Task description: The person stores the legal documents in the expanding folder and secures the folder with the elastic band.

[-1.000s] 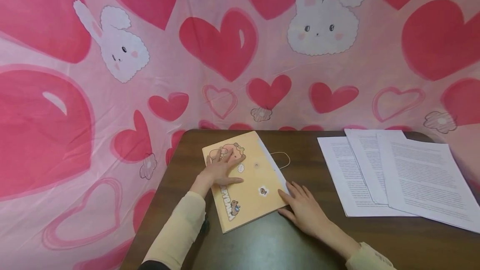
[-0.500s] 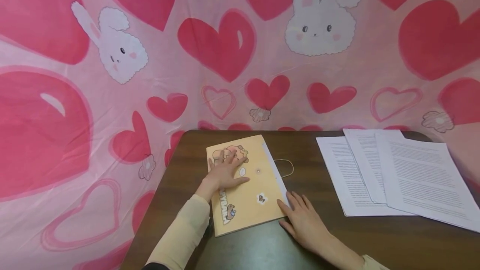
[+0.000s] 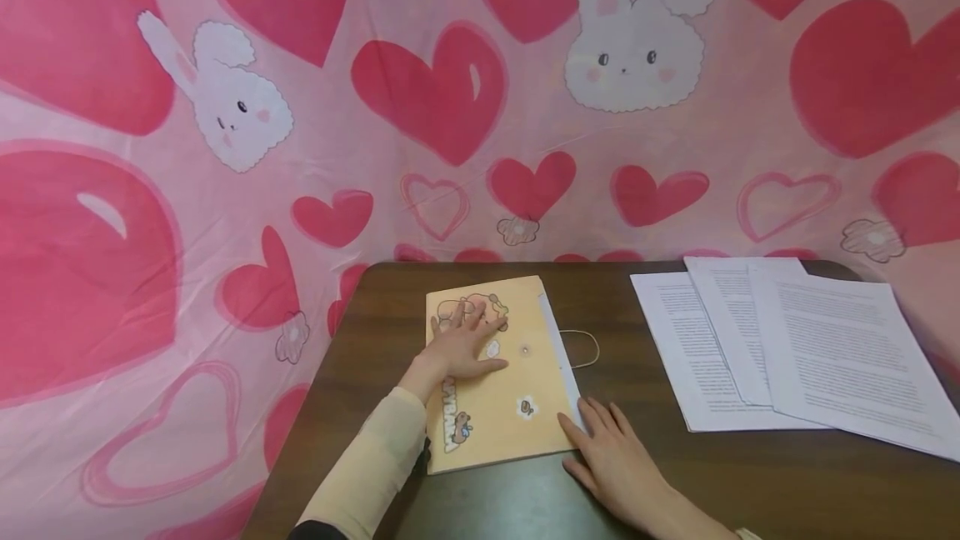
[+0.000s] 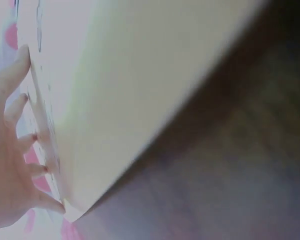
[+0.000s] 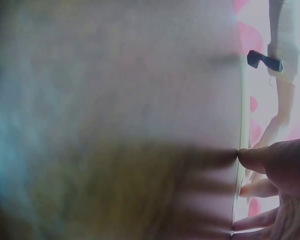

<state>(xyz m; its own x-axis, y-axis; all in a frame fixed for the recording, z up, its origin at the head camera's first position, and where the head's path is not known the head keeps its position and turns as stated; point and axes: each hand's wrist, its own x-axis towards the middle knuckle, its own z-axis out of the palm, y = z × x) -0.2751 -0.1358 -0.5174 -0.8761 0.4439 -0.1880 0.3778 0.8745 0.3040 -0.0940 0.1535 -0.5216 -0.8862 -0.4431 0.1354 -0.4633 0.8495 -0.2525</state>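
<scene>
A pale yellow file folder (image 3: pixel 491 432) with cartoon capybara pictures lies flat on the dark wooden table (image 3: pixel 615 290). A white strip runs down its right side, and a thin string loop (image 3: pixel 597 348) sticks out there. My left hand (image 3: pixel 463 352) rests on the upper left of the cover with its fingers spread. At the lower right corner, my right hand (image 3: pixel 618 461) touches the folder's edge with extended fingers. The left wrist view shows the folder (image 4: pixel 130 90) from its side, fingertips along its top. In the right wrist view, the thumb and fingers meet the folder's thin edge (image 5: pixel 244 100).
Several printed sheets (image 3: pixel 847 357) lie overlapping in stacks on the right part of the table. A pink cloth backdrop (image 3: pixel 555 123) with hearts and rabbits hangs behind the table and along its left.
The folder has turned counterclockwise and now lies nearly straight, its upper end shifted right. My left hand moved right with it; my right hand stayed at the lower right corner.
</scene>
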